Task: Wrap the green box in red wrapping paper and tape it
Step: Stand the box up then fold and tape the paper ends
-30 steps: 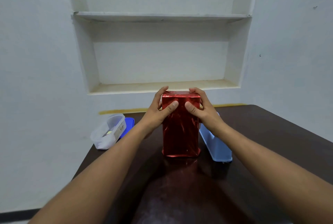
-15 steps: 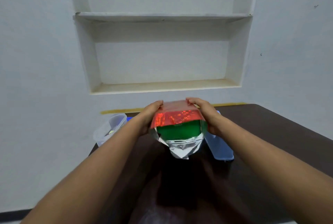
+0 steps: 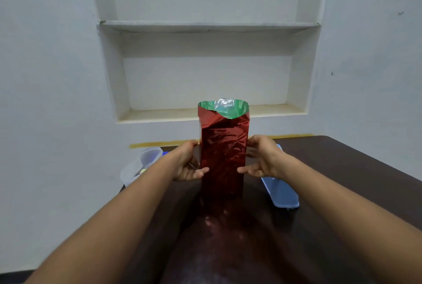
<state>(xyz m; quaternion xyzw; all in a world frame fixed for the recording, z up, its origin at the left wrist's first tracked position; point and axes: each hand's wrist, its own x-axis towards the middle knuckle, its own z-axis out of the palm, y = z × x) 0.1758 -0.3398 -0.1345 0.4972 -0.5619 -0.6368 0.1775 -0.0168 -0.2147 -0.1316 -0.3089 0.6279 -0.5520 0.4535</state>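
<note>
The box wrapped in shiny red wrapping paper (image 3: 223, 155) stands upright on the dark table (image 3: 342, 169). Its top end is open: the paper flares there, its silver inside reflecting green (image 3: 225, 107). My left hand (image 3: 188, 165) presses the box's left side and my right hand (image 3: 262, 160) presses its right side, thumbs lying on the near face. The green box itself is hidden inside the paper. No tape is visible.
A clear plastic container (image 3: 142, 165) with a blue lid under it sits at the table's left far corner. A light blue lid or tray (image 3: 282, 190) lies right of the box. White wall niche shelves (image 3: 205, 114) are behind the table.
The box was upright with a closed end on top, then tipped with its open end toward me, and now stands upright with the open end on top. Both hands shifted down to its sides.
</note>
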